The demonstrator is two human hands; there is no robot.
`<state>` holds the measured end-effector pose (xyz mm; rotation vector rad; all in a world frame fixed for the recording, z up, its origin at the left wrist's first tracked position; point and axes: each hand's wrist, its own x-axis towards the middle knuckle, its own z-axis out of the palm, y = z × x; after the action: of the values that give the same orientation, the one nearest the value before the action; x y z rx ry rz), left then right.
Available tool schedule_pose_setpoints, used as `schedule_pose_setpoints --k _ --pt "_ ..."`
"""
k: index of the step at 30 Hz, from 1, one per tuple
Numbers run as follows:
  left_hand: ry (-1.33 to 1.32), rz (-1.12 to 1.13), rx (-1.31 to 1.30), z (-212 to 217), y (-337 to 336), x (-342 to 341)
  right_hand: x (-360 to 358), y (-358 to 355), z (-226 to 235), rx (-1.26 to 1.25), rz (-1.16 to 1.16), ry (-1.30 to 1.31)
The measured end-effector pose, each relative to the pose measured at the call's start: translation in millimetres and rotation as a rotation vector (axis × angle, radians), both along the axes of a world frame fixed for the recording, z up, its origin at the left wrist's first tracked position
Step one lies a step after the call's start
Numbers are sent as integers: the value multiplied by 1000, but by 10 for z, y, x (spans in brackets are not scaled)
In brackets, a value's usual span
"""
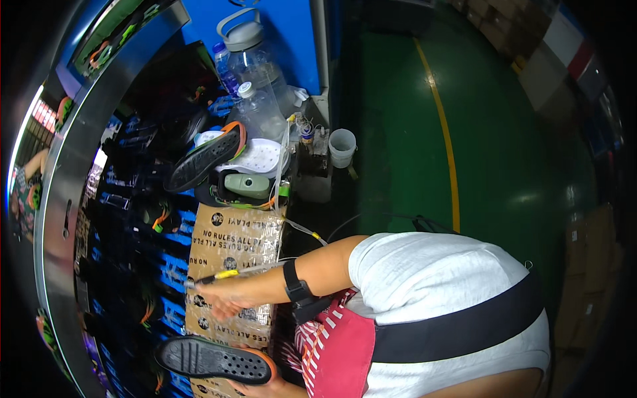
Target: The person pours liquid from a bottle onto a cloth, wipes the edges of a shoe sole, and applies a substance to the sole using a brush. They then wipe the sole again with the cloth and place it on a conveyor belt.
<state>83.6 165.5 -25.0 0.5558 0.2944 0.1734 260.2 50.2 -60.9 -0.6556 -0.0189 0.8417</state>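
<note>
My left hand (273, 387) grips a black shoe sole (211, 360) by its orange-edged end. The sole faces up, with grooves at one end and rows of round holes at the other. Farther up, my right hand (224, 300) is closed on a thin pen-like tool (211, 278) with a yellow band and a trailing cord; its blurred tip points left. Both hands are over a brown printed cardboard sheet (235, 229). Beyond it lie a black shoe with an orange rim (206, 159), a white perforated shoe piece (257, 158) and a pale green device (247, 185).
Left runs a rack with blue holders (174, 270) and a metal rail (56, 199). Clear bottles (262, 116) and a large lidded jug (255, 63) stand at the back, near a white bucket (342, 147). Behind the rail, another person (30, 192) shows partly.
</note>
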Motion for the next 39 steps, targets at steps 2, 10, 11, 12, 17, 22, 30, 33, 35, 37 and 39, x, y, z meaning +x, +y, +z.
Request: schedule_pose_setpoints --k 2,10,11,12,17,22,30,33,35,37,39 --pt "13 15 14 7 74 32 -136 -107 202 -114 426 114" --pt "84 59 44 -75 221 344 123 -1229 1375 76 163 -918" --pt "94 66 42 -84 226 369 228 -1615 1603 -30 -181 -1126" --pt "106 83 48 -102 224 381 577 -1798 1529 -11 -649 -1321" --pt "167 97 43 -103 156 503 1509 -3473 1173 -1198 -1410 -895" --pt "260 200 42 -205 116 411 1856 -3755 147 -1823 -1031 -853" --pt "104 28 -59 49 -162 103 1991 -3998 -371 -2152 -736 -678" --pt "190 133 -12 87 -239 134 1851 -4063 -278 -2122 -946 -647" --pt "180 179 64 131 -239 142 1781 -4336 -270 -2048 -1350 -933" --pt "161 151 108 167 -234 99 1643 -4309 57 -1725 -1522 -979" --pt "216 182 171 181 -225 62 1348 -4139 513 -1326 -1495 -915"
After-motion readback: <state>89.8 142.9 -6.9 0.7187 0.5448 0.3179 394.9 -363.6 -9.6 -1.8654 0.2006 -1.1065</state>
